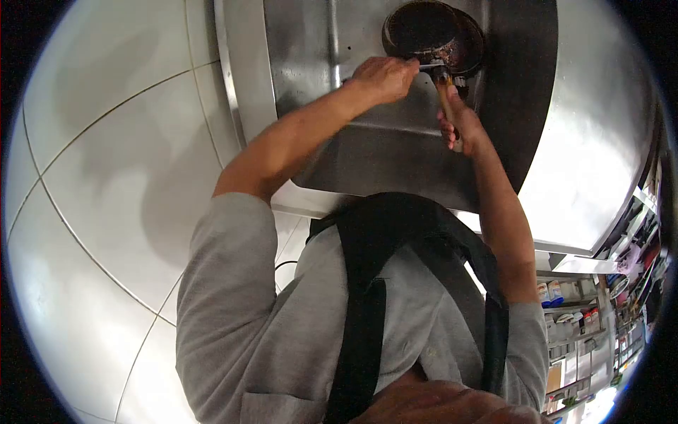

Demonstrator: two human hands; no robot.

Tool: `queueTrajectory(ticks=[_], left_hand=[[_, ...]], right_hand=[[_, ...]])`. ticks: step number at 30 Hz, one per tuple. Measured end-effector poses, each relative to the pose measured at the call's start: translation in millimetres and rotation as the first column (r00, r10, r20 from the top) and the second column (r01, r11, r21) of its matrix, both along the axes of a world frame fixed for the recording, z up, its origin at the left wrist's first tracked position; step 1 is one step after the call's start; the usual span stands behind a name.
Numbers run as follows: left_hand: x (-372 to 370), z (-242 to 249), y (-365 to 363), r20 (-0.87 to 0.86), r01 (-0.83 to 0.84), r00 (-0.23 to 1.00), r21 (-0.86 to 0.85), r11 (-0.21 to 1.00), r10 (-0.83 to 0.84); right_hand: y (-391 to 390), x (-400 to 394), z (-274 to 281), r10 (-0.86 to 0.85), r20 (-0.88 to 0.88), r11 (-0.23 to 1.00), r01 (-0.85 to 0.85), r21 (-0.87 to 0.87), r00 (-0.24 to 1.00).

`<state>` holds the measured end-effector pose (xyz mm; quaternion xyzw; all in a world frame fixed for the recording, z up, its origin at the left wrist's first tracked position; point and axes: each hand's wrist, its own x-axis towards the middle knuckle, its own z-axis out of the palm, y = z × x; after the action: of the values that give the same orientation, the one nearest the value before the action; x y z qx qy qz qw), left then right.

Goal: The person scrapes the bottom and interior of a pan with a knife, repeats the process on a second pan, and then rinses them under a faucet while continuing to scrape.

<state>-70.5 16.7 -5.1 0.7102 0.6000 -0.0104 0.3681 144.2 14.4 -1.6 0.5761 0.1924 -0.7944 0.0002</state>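
Note:
Inside a metal sink, a dark, blackened round pan lies at the far side. My right hand is closed around its brownish handle, which points toward me. My left hand is closed near the base of that handle, at the pan's near rim, on a thin light-coloured tool whose kind is unclear. Another dark round shape shows partly behind the pan's right side.
White tiles cover the left. A bright metal counter borders the sink on the right. Shelves with bottles and containers stand at the lower right.

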Motion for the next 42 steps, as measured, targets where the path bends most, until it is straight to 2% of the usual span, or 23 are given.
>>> queueTrajectory(ticks=[1,2,5,6,9,13,17,20,23,24,27,28,31,32,35,37,40,42], left_hand=[[-7,-2,10,-0.013,0.017,1.0,0.007,1.0,-0.017],[-10,-11,12,0.022,0.004,1.0,0.119,0.993,-0.006],[10,5,-1,0.047,-0.088,0.995,0.059,0.994,0.086],[13,6,-6,0.055,-0.106,0.993,0.112,0.988,0.101],[-3,6,11,-0.065,0.064,0.996,0.025,0.998,-0.062],[-10,7,23,-0.123,0.065,0.991,0.087,0.994,-0.054],[-9,4,23,-0.141,0.068,0.988,-0.017,0.998,-0.069],[-10,21,25,-0.135,0.121,0.981,-0.11,0.986,-0.136],[-18,48,49,-0.223,0.303,0.923,-0.079,0.95,-0.313],[-18,39,54,-0.211,0.351,0.914,-0.021,0.936,-0.347],[3,36,44,-0.143,0.303,0.94,-0.076,0.95,-0.311],[8,36,43,-0.182,0.323,0.922,-0.126,0.938,-0.342],[1,33,56,-0.226,0.359,0.895,-0.141,0.922,-0.383],[0,31,59,-0.229,0.298,0.923,-0.087,0.951,-0.31],[8,54,52,-0.259,0.341,0.897,-0.114,0.933,-0.359],[1,45,63,-0.278,0.385,0.872,-0.118,0.915,-0.403],[4,45,67,-0.319,0.427,0.839,-0.116,0.897,-0.441],[7,46,61,-0.295,0.458,0.84,-0.069,0.887,-0.456]], right_hand=[[3,-4,1,-0.016,0.007,1.0,0.016,-0.006,1.0],[3,-5,3,-0.01,-0.012,1.0,0.01,0.004,1.0],[5,-3,2,0.011,-0.045,0.999,-0.008,0.048,0.999],[3,-2,-1,0.016,-0.043,0.999,-0.014,0.053,0.999],[-1,-2,-2,0.039,0.026,0.998,-0.04,0.044,0.999],[2,-4,-1,0.097,0.08,0.991,-0.104,0.083,0.992],[-1,1,-6,0.084,0.04,0.992,-0.087,0.092,0.996],[0,-1,-6,0.119,0.026,0.983,-0.122,0.137,0.993],[1,-4,0,0.148,0.035,0.982,-0.151,0.111,0.988],[2,-7,6,0.134,0.041,0.986,-0.137,0.099,0.99],[6,-10,7,0.154,0.103,0.984,-0.162,0.072,0.983],[5,-6,5,0.171,0.134,0.982,-0.18,0.051,0.976],[2,-4,0,0.108,0.044,0.987,-0.112,0.111,0.993],[1,-6,2,0.121,0.058,0.985,-0.127,0.116,0.991],[4,-3,1,0.143,0.097,0.981,-0.154,0.118,0.985],[2,-4,-4,0.161,0.086,0.982,-0.168,0.089,0.983],[5,-7,3,0.147,0.028,0.976,-0.15,0.158,0.989],[4,-8,4,0.19,0.088,0.969,-0.201,0.14,0.978]])
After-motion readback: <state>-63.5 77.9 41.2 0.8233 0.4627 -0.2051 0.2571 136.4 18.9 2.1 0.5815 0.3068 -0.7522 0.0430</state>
